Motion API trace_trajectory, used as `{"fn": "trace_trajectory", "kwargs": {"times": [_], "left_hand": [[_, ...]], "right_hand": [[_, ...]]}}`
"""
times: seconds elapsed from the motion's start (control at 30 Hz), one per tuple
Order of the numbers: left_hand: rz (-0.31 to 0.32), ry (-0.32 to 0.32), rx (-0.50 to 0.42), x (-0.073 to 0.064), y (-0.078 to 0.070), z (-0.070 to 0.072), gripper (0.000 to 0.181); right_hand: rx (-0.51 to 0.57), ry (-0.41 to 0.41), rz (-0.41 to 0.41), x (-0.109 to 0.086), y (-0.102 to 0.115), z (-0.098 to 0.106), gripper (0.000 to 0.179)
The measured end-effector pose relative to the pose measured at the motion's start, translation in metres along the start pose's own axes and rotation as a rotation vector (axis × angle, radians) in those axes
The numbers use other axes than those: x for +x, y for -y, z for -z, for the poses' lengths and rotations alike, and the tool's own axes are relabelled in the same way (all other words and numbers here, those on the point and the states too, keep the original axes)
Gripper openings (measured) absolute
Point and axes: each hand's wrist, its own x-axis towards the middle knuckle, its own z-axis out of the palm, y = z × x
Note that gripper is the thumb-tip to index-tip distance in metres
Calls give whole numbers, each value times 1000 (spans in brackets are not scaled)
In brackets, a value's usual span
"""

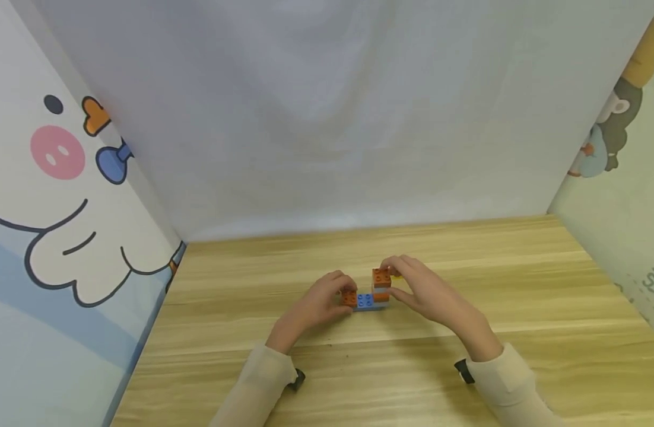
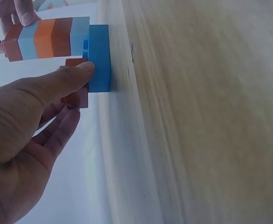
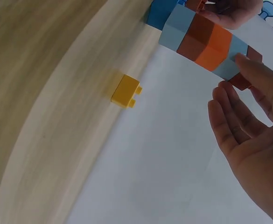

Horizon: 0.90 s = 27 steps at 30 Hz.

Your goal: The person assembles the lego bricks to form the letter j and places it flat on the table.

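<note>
- I am watching my left hand (image 1: 318, 302) pinching a small brown brick (image 2: 76, 80) against the blue base brick (image 2: 99, 58), with the thumb (image 2: 57, 81) lying along its side — it looks placed so as to brace the low end while the other end is being worked.
- My right hand (image 1: 423, 290) is closing thumb and fingertip on the top of the striped stack (image 3: 206, 42); the wrist view is showing a thumb on the far brown end and the remaining fingers hanging straight, clear of the bricks, so the grip is a light pinch at the top only.
- The stack — pale blue, brown and orange layers — is standing upright on the blue base, which is lying flat on the wooden table (image 1: 519, 332) between the two grips.
- A loose yellow brick (image 3: 125, 91) is sitting on the table just beyond the right fingers, apart from the stack, within easy reach.
</note>
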Motion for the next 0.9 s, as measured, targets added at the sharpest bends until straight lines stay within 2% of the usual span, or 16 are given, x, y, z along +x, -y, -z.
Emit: {"fn": "trace_trajectory", "kwargs": {"times": [0.17,0.37,0.57,0.7,0.8,0.9], "left_hand": [[-12,-16,-14,0,2,0,33],[-12,14,-54,-2,1,3,26],[-18,74,-69,-3,-2,5,27],[9,123,-75,-7,-1,5,31],[36,139,-71,-10,0,4,33],[34,132,-62,-12,1,2,31]], "right_hand": [[3,-15,12,4,-1,-1,44],[10,-15,-9,11,-7,2,39],[55,66,-75,20,-16,4,44],[86,124,-113,24,-25,1,48],[120,162,-129,29,-33,-5,45],[149,194,-131,33,-41,-10,42]]}}
